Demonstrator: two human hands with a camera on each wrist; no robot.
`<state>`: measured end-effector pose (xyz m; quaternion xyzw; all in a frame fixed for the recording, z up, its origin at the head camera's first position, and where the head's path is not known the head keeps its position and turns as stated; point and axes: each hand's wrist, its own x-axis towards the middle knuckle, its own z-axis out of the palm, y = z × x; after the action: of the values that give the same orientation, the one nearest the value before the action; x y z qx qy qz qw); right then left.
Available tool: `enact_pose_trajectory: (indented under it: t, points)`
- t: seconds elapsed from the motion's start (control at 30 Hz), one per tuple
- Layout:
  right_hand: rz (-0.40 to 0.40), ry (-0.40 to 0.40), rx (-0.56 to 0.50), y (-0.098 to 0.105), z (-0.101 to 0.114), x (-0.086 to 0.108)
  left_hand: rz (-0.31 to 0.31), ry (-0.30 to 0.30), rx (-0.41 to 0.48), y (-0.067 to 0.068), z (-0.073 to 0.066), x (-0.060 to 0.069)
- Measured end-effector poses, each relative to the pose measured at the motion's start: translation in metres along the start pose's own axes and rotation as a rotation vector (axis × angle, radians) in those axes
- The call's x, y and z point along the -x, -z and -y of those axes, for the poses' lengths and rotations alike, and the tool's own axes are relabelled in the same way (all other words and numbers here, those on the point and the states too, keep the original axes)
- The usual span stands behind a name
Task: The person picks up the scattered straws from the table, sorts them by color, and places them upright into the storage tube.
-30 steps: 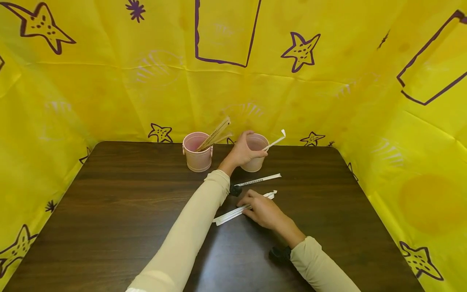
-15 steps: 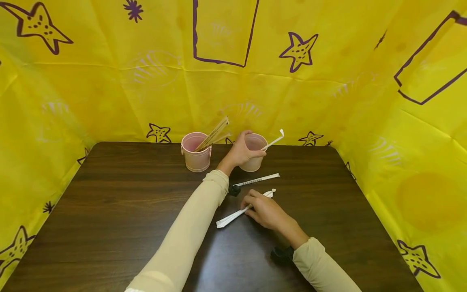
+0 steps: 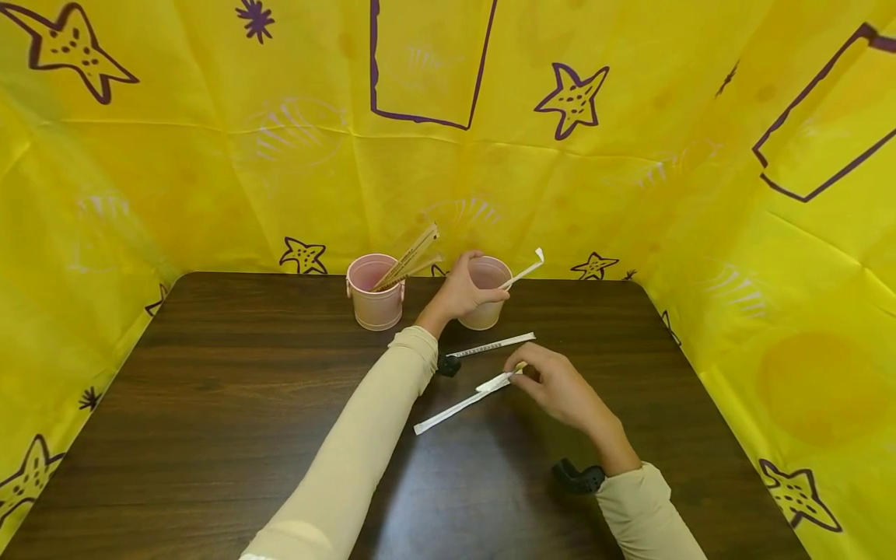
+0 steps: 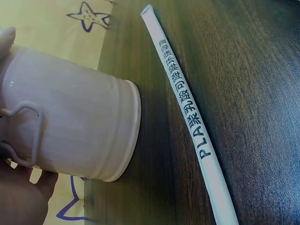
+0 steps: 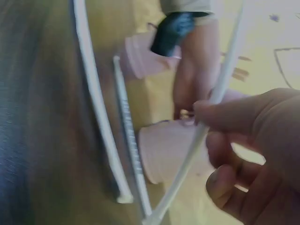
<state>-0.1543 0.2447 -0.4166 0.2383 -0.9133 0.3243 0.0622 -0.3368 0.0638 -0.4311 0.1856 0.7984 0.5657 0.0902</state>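
My left hand [image 3: 460, 292] grips the right-hand pink bucket [image 3: 483, 315] around its rim. A white paper-wrapped straw [image 3: 526, 269] leans out of that bucket. My right hand [image 3: 560, 386] pinches another wrapped straw [image 5: 187, 159] between thumb and fingers, raised off the table; it looks foreshortened in the head view. Below it a wrapped straw [image 3: 444, 414] lies slanting on the tabletop. Nearer the buckets lies a printed wrapped straw [image 4: 185, 101], lettered "PLA" in the left wrist view. The right wrist view is blurred.
A second pink bucket [image 3: 378, 309] stands to the left, with several brown paper-wrapped sticks [image 3: 409, 260] leaning out. The dark wooden table [image 3: 231, 435] ends at a yellow cloth backdrop [image 3: 448, 171] behind and beside it. Both wrists wear black cameras [image 3: 581, 476].
My right hand has lifted one straw from the pair on the table, moving up and to the right. The other straw stays on the table. My left hand keeps its hold on the bucket.
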Motion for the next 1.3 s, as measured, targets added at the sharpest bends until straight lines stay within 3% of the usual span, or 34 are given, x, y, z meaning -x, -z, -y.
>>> enact_pose_trajectory:
  t: [0.23,0.47,0.63,0.93,1.1,1.3]
  points:
    - [-0.292,0.025,-0.123,0.022,0.006,-0.004,-0.003,-0.003,-0.011,0.000,0.001,-0.001]
    - [-0.608,0.063,-0.482,0.038,0.018,-0.017,-0.006,0.000,0.000,0.000,0.000,0.000]
    - [-0.774,0.073,-0.654,0.050,0.025,-0.031,-0.006,-0.003,0.006,0.000,0.000,0.000]
    - [-0.871,-0.006,-0.811,0.051,0.027,-0.064,-0.007,-0.008,0.000,0.000,0.001,-0.001]
    - [-0.856,-0.033,-0.814,0.042,0.018,-0.080,0.001,-0.007,0.014,0.000,-0.003,0.000]
    - [-0.806,-0.132,-0.830,0.029,-0.001,-0.095,-0.004,-0.020,0.010,0.001,-0.002,0.001]
